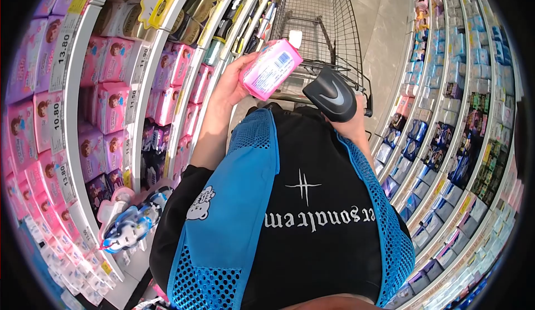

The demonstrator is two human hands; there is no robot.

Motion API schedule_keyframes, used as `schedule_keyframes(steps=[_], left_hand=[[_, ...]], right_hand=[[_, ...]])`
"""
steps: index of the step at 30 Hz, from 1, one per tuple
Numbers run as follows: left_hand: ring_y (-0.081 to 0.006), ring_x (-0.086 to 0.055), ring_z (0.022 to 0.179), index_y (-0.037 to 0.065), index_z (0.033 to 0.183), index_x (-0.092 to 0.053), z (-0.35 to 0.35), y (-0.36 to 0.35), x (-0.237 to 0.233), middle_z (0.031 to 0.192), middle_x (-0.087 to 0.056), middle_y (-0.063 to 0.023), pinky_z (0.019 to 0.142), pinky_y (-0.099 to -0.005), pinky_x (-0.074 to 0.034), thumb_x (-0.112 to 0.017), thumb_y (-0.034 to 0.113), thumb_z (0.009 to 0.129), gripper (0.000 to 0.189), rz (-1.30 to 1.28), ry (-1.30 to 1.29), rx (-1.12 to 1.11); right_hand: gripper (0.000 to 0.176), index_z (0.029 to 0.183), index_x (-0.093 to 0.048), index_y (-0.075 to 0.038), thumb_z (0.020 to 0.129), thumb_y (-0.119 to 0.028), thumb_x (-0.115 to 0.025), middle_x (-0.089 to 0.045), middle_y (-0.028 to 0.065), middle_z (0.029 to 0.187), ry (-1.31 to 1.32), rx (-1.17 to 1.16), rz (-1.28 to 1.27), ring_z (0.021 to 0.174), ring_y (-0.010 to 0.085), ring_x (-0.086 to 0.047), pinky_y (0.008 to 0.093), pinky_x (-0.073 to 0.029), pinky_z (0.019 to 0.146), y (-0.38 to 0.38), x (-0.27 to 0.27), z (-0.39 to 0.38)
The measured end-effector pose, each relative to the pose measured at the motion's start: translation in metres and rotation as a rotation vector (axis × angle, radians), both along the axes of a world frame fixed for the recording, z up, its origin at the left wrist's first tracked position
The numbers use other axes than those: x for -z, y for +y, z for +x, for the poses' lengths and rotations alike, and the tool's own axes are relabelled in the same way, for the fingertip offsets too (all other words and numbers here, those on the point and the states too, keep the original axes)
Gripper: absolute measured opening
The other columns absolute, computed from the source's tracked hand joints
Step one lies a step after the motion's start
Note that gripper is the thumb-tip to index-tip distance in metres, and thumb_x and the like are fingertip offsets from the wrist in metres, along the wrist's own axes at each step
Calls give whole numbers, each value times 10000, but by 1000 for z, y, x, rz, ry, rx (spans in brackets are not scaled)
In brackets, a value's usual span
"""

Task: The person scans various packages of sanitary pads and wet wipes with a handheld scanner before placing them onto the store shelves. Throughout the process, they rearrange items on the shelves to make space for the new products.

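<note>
My left hand [233, 81] is closed round one end of a pink packet [271, 69], whose printed side with a barcode faces up. A black scanner-like device [332, 95] with a grey curved mark is beside the cart's handle. Behind it is my right hand [352, 121], wrapped round its lower part, with most of the fingers hidden by the device. The packet and the device are apart, the packet to the left.
A wire shopping cart [317, 17] stands ahead, with a small white item near its handle side. Shelves of pink and purple packets [114, 106] with price labels line the left. More stocked shelves [446, 115] run along the right. A blue-and-white hanging item [131, 226] juts out at lower left.
</note>
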State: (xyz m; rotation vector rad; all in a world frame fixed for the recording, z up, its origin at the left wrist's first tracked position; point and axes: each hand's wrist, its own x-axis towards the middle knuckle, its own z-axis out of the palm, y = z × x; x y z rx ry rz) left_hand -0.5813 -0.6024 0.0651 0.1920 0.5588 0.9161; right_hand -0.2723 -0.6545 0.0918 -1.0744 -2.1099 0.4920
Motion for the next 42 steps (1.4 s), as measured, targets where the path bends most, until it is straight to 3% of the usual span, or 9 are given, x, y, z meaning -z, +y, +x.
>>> schedule_keyframes(steps=[5,10,18,20,24,31,35,40,42], left_hand=[[-277,-660,1113,-41,1324,-526,4,9,20,1245,-645,-194,974,-419,-533,-470,221,996,424,-51,68,14],[-220,-670,1084,-5,1277,-549,12,12,19,1224,-655,-162,918,-366,-559,-521,215,991,362,-17,135,35],[-287,-668,1078,6,1327,-528,26,17,42,1231,-658,-158,896,-451,-559,-407,304,1030,438,-160,153,31],[-255,-637,1154,12,1362,-504,29,18,42,1294,-629,-138,973,-409,-526,-449,318,1029,456,-48,119,175],[-253,-675,1045,93,1369,-523,28,28,65,1253,-650,-108,858,-446,-574,-457,388,1025,458,-153,196,336],[-224,-695,907,131,1247,-590,50,65,92,1079,-692,-83,666,-349,-625,-509,509,991,464,-137,429,400],[-272,-677,968,141,1336,-489,52,92,141,1205,-629,-117,645,-392,-620,-490,410,991,437,-154,608,401],[-277,-623,1056,280,1522,-221,61,123,143,1386,-498,-93,699,-371,-586,-541,220,981,631,353,1073,192],[-331,-558,1204,152,1535,-258,57,145,173,1463,-438,-160,880,-389,-546,-624,118,931,707,591,1139,37]], right_hand=[[306,926,-683,-40,638,-61,-785,-710,109,855,236,98,-431,716,317,-663,361,-516,676,-9,3,-2],[303,925,-665,0,646,-60,-765,-701,170,850,188,141,-466,749,351,-673,367,-534,698,-9,-7,-5],[449,1055,-642,-28,638,-141,-765,-701,201,932,231,158,-549,901,405,-664,417,-550,803,-8,-15,-7],[462,1050,-637,-26,624,-144,-773,-701,200,923,205,169,-493,886,399,-669,426,-556,792,-8,-1,-6],[473,1072,-630,-58,639,-192,-762,-696,206,885,229,284,-508,854,402,-669,464,-555,773,-12,6,-2],[345,998,-618,-70,693,-179,-736,-686,185,803,311,376,-543,769,397,-667,468,-547,695,-29,3,13],[345,992,-615,-62,698,-196,-734,-683,194,795,263,415,-551,771,401,-666,470,-546,698,-41,4,16],[412,1006,-649,-60,627,-186,-749,-690,209,819,224,465,-628,825,409,-672,484,-550,759,-53,-1,17],[404,1004,-649,-58,626,-174,-734,-688,206,814,238,475,-601,816,412,-666,491,-544,745,-57,9,18]])
